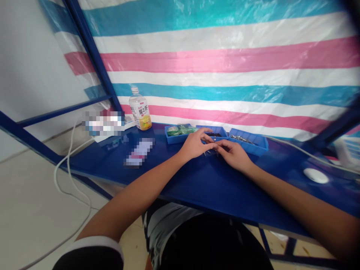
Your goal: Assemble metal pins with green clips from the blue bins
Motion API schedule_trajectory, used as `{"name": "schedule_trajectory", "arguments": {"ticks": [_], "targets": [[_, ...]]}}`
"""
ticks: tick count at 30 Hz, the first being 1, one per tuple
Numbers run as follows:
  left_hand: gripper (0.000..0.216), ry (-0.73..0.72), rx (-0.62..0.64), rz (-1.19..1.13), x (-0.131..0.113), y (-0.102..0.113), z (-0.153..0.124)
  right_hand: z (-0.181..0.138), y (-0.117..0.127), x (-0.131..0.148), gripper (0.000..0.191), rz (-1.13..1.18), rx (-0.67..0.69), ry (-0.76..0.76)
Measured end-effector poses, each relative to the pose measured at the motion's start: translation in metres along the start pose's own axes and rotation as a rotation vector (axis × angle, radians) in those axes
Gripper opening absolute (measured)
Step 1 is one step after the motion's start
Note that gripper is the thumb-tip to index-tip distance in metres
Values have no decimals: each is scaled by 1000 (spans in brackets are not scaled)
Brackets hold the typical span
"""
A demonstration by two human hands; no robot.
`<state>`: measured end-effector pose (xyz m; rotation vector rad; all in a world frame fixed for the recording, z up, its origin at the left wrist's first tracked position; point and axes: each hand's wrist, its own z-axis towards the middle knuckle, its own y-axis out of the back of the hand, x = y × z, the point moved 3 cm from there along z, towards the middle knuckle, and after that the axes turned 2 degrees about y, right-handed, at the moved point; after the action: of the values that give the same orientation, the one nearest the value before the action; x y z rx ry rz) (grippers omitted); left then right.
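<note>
My left hand [197, 144] and my right hand [234, 154] meet just above the blue table, thumbs and fingers pinched together. A tiny shiny metal tip shows at their fingertips; the rest of that piece is hidden. Behind the hands stand blue plastic bins. The left bin [174, 140] holds green-and-clear plastic packets [180, 130]. In the middle bin lie small black parts [216, 134], partly covered by my left hand. Slim silvery metal parts [242, 139] fill the right bin [261, 148]. A few thin metal pieces [207, 152] lie on the table below my fingers.
A drink bottle [141, 112] stands at the back left, with a blurred-out phone-like object [140, 152] in front. White cables [69, 161] hang off the left side. A white round object [315, 175] lies at right. Striped plastic sheeting [213, 60] and blue frame posts [95, 56] bound the table [202, 183].
</note>
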<state>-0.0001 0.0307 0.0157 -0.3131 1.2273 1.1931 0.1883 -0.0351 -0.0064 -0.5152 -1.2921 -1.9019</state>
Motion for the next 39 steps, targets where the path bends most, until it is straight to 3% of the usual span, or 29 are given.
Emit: {"name": "schedule_trajectory", "arguments": {"ticks": [5,10,13,16,19,23,31,39], "targets": [[46,11,-8,21,4,1,2,2,-1,-5,44,202,-27,-81],[35,34,-19,93,3,2,1,4,10,-16,46,480,-247,-254],[32,35,-27,110,0,3,0,3,20,-22,49,486,-291,-297],[32,39,-27,112,-2,4,-1,0,24,-19,46,174,-182,-154],[31,34,-22,111,-2,4,-1,-4,16,-4,29,-183,-55,149],[32,32,-9,114,-3,3,-1,-6,-1,10,28,-322,90,389],[30,33,-7,120,-2,2,-1,2,-7,-1,30,-396,182,465],[30,22,0,148,-2,4,-1,3,1,-1,21,-354,52,375]]}}
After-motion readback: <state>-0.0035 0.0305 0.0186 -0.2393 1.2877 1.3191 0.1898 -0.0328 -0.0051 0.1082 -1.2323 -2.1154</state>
